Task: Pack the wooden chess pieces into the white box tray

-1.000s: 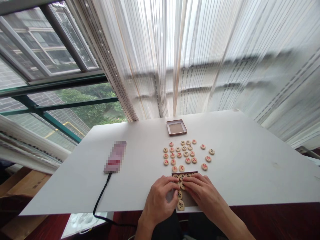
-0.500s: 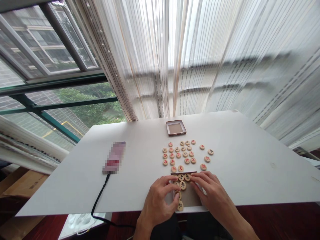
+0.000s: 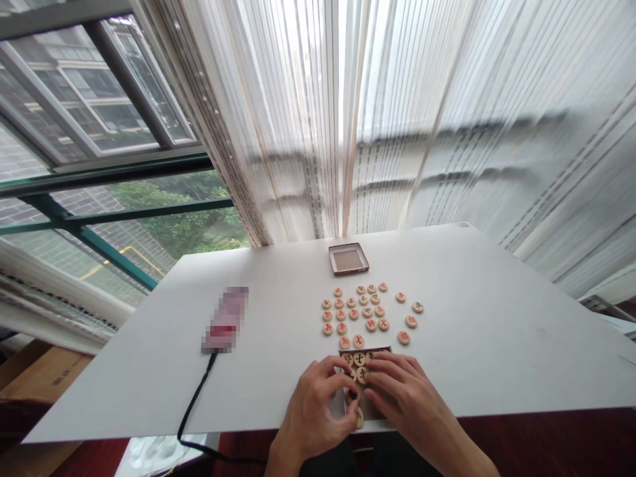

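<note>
A shallow open box (image 3: pixel 365 399) lies at the table's near edge with several round wooden Chinese chess pieces in it, among them a black-lettered piece (image 3: pixel 360 359) in its far row and another piece (image 3: pixel 360 417) at its near left. My left hand (image 3: pixel 318 397) curves over the box's left side, fingers and thumb apart, fingertips at the left-hand pieces. Over the box's right part lies my right hand (image 3: pixel 410 391), fingers stretched out, their tips by a piece (image 3: pixel 362 375) in the second row. It covers the right end of the far row.
Beyond the box, several red and black chess pieces (image 3: pixel 353 314) lie face up on the white table (image 3: pixel 278 318). The box lid (image 3: pixel 348 259) rests farther back. At left is a blurred-out phone-like object (image 3: pixel 225 319) with a black cable (image 3: pixel 195 392).
My right hand has moved left across the box, from its far right corner to over the pieces. My left hand stays at the left side, its thumb slightly lower.
</note>
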Demonstrator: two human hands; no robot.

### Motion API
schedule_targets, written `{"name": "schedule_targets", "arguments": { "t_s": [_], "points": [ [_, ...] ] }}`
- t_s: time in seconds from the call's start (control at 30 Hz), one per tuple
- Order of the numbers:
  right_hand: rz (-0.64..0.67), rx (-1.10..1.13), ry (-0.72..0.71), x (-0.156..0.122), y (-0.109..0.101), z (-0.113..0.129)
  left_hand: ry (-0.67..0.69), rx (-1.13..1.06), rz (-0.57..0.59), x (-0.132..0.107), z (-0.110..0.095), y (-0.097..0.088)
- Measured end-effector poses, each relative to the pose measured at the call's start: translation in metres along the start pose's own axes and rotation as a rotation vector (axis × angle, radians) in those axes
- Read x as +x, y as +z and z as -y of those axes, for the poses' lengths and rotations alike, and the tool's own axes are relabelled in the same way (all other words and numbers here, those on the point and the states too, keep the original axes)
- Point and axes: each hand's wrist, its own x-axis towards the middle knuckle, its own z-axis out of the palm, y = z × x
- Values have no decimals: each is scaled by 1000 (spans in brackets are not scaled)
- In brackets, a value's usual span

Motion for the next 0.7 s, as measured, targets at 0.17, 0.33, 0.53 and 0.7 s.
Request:
{"name": "schedule_targets", "arguments": {
  "t_s": [0.17,0.33,0.53,0.7],
  "points": [
    [13,7,12,-1,3,-4,-4,-6,13,-1,0,-1],
    [9,33,26,1,8,-6,-6,1,6,-1,1,0],
    [-50,51,46,-3,1,-6,-1,-15,10,2,-2,-2],
    [-180,69,65,-12,-4,-23,-9,-52,-2,0,0,-2]
  ]
}}
